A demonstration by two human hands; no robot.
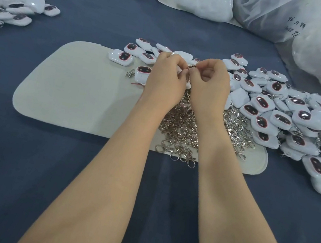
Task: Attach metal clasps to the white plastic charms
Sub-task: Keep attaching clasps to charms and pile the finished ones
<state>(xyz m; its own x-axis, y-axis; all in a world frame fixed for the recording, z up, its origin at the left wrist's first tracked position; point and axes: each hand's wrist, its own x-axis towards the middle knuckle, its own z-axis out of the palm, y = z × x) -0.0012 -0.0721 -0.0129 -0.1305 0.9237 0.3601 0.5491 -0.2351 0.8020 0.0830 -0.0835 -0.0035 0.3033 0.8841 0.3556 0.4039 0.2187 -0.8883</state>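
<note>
Far to the left of the fingers, a heap of white plastic charms with dark oval faces lies on the dark blue tablecloth, well apart from the work. Nearer, on the pale grey felt mat, one finished white charm with a small metal clasp hanging at its side sits just left of the left hand. That hand is curled shut around a white charm being worked on, of which only slivers show between the two hands. The right hand meets it fingertip to fingertip, its thumb and forefinger pinched on a small silver metal clasp right where the hands touch. To do this well, the left hand should probably hold the charm steady with its loop turned toward the right fingers, while those open the clasp and hook it through squarely. The loop itself, and whether the clasp is threaded yet, are hidden behind the fingers. Below the wrists spreads a loose pile of silver clasps; right of the fingers a large heap of white charms runs off the frame edge.
</note>
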